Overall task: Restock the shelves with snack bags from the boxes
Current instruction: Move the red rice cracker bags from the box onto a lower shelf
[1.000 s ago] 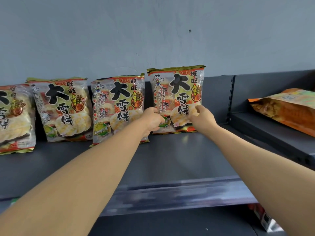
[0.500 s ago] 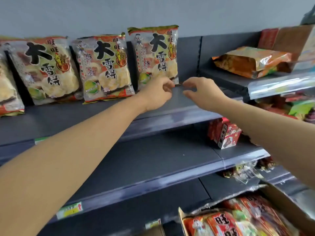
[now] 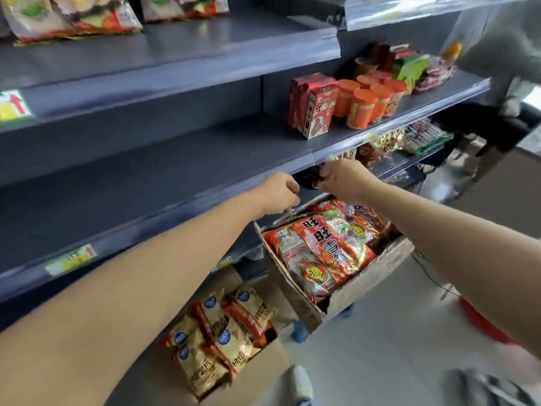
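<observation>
A cardboard box [image 3: 369, 277] full of red snack bags [image 3: 325, 247] sits below the shelf at centre right. My left hand [image 3: 278, 194] and my right hand [image 3: 344, 180] hover close together just above the box's far end, in front of the middle shelf's edge [image 3: 205, 197]. The fingers of both hands are loosely curled and hold nothing. Rice-cracker bags [image 3: 73, 19] stand on the top shelf at upper left. A second box on the floor holds tan snack bags [image 3: 222, 332].
The middle shelf [image 3: 131, 171] is bare on its left side; red cartons [image 3: 311, 105] and orange-lidded jars [image 3: 367, 102] stand on its right side. More packets [image 3: 421, 136] lie on the lower right shelf. Pale floor [image 3: 389, 332] lies to the right, with my shoe [image 3: 297, 382] at the bottom.
My view has dropped from the top shelf to the boxes. Both hands let go of the rice-cracker bag there and came down over the red-bag box.
</observation>
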`<act>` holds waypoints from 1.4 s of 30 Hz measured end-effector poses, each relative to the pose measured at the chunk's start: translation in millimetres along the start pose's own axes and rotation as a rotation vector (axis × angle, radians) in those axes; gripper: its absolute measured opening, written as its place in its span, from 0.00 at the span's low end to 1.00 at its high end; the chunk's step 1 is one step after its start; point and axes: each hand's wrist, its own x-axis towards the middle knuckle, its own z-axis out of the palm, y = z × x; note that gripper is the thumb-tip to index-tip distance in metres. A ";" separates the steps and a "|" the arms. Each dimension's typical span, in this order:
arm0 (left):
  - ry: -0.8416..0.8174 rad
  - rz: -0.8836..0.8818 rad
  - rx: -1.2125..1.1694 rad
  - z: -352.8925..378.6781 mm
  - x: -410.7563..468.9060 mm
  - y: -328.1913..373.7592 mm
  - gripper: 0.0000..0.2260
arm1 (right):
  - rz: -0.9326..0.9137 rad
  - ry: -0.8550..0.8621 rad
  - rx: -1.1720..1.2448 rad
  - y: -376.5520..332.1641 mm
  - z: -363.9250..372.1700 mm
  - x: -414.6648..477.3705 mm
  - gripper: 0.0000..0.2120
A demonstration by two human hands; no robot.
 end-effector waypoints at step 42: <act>0.429 -0.640 -0.667 117.9 76.5 -26.5 0.37 | 0.423 -0.180 0.675 120.1 73.0 54.6 0.43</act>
